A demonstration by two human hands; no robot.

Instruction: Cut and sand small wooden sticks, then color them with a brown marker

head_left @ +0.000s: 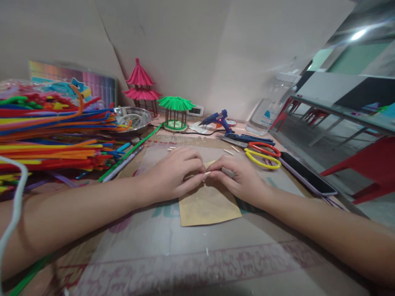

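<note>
- One left hand (173, 172) and one right hand (240, 176) meet fingertip to fingertip at the middle of the bench (185, 255).
- Both grips are closed, pinching one small pale stick (207, 173) from either end. Only a short bit of it shows between the fingers.
- The stick sits just above one brown card (210, 205), which lies flat on the bench under the hands.
- At least three loose short sticks lie beyond the hands; one of them (228, 152) is near the right hand.
- Toward the right edge lie two pairs of scissors, one orange-handled (263, 149) and one yellow-handled (262, 161), touching each other, with one phone (308, 177) just beside them.
- Near the far edge stand two model pavilions, one pink (141, 88) and one green (175, 109), side by side and upright.
- One blue glue gun (217, 120) rests to the right of the green one.
- One metal bowl (132, 120) sits left of the pavilions.
- One heap of coloured pipe cleaners (52, 135) fills the left side, too many to count.
</note>
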